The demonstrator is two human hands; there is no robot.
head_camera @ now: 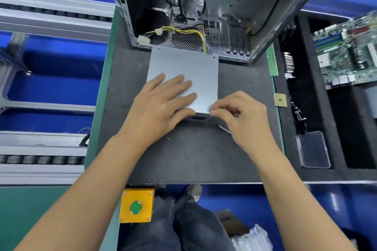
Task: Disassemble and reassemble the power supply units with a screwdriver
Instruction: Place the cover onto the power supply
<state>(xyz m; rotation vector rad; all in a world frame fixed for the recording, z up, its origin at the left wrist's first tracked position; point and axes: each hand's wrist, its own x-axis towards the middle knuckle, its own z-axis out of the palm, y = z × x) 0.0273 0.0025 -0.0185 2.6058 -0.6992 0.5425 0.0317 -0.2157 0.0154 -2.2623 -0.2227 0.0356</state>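
Observation:
A grey metal power supply unit (189,67) lies flat on the dark mat (183,155), its yellow and purple cables (183,31) running back into the open computer case (204,6). My left hand (163,104) rests flat on the unit's lid, fingers straight. At the lid's near right corner, the fingertips of my right hand (242,116) pinch a small screw (210,111). A thin metal screwdriver shaft (224,129) sticks out from under my right palm; its handle is hidden. One loose screw (167,139) lies on the mat by my left wrist.
A motherboard (346,51) and other parts sit in black foam trays at right, with a clear plastic tray (313,149) nearer. A yellow box with a green button (136,206) hangs under the table edge. Conveyor rails (51,16) run along the left.

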